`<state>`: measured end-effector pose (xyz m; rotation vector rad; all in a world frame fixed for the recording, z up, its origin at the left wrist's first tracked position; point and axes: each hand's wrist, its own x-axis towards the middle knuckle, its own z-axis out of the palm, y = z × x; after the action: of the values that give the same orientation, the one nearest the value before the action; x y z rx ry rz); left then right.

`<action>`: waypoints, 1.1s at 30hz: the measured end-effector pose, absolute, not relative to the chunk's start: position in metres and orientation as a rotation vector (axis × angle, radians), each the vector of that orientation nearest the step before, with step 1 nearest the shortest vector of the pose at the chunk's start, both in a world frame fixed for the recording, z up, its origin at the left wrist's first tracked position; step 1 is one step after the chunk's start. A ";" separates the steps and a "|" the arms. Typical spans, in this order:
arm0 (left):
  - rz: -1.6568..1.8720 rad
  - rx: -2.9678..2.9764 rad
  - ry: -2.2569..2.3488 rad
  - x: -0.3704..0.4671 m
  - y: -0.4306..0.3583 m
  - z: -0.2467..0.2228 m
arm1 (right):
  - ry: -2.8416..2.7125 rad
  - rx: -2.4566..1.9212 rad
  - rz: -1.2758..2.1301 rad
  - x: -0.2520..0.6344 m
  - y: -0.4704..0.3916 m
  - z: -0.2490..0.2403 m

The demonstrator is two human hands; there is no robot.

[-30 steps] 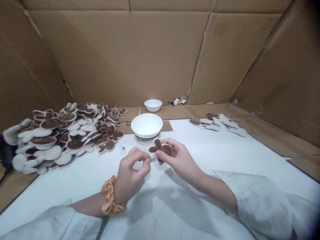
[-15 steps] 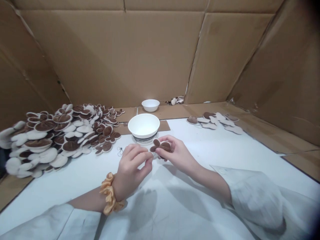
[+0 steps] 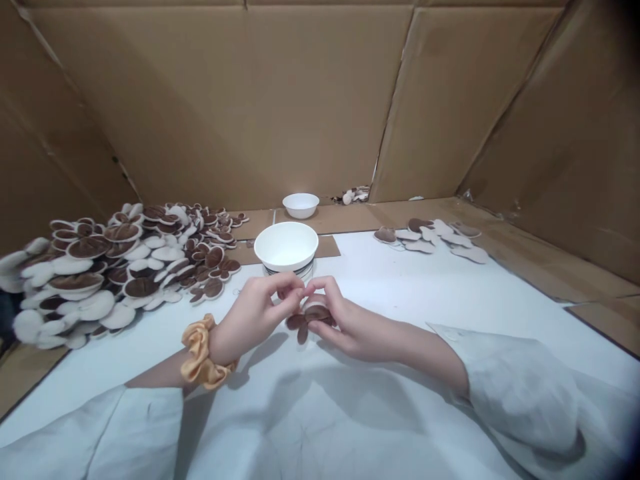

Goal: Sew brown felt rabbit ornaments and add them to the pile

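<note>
A small brown plush piece with white edging (image 3: pixel 316 312) is held in my right hand (image 3: pixel 353 323), its rounded lobes pointing left and down. My left hand (image 3: pixel 260 303) is closed in a pinch at the upper left of the piece, its fingertips meeting my right index finger. Anything thin between those fingertips is too small to make out. Just beyond my hands stands a white bowl (image 3: pixel 286 245), with dark thread or bands around the base below it.
A large heap of brown and white plush pieces (image 3: pixel 120 260) lies at the left. A smaller group (image 3: pixel 435 239) rests at the back right. Behind the bowl is a smaller white bowl (image 3: pixel 301 205), near the cardboard wall (image 3: pixel 320 100).
The plush piece has turned in my right hand so its lobes point lower. My left hand has moved up and left, and its fingertips now meet my right index finger.
</note>
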<state>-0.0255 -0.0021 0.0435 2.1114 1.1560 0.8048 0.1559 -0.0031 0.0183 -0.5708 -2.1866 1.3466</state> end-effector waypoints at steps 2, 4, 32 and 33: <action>0.800 2.035 1.163 -0.025 0.000 0.046 | -2.166 -0.494 1.351 0.155 -0.005 0.017; 0.812 1.892 1.140 -0.024 0.002 0.046 | -2.124 -0.441 1.346 0.156 -0.006 0.018; 1.054 1.764 0.835 0.031 0.008 0.006 | -1.335 -1.004 1.147 0.180 0.005 0.040; 1.042 1.775 0.857 0.033 0.010 0.007 | -1.335 -1.010 1.136 0.180 0.006 0.039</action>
<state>0.0327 0.0102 0.0067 1.7755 0.8571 1.0423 0.1803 0.0063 0.0392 -1.0104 -1.3354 1.1359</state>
